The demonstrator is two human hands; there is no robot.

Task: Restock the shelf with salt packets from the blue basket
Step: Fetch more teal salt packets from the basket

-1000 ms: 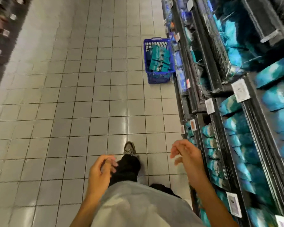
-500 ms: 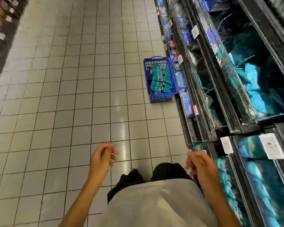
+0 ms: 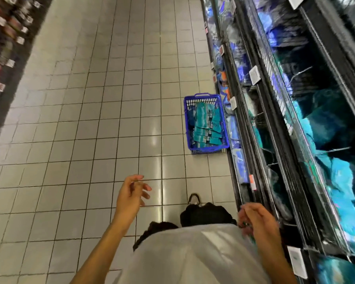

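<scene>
A blue basket (image 3: 205,149) stands on the tiled floor against the foot of the shelf, ahead of me. Several teal salt packets (image 3: 207,128) lie stacked inside it. The black shelf (image 3: 279,140) runs along the right, with teal and blue packets on its tiers. My left hand (image 3: 131,194) hangs in front of me over the floor, fingers loosely spread and holding nothing. My right hand (image 3: 258,220) is low beside the shelf's edge, fingers loosely curled; it is blurred and I see nothing in it. Both hands are well short of the basket.
White price tags (image 3: 254,74) are clipped to the shelf rails. Another dark shelf (image 3: 2,48) with goods lines the far left of the aisle. Pale floor tiles (image 3: 111,99) stretch between them. My shoe (image 3: 194,198) and dark trousers show below.
The view has advanced along the aisle, so the basket is nearer and lower in the frame. My hands swing as I walk; the right hand has dropped beside the shelf's edge.
</scene>
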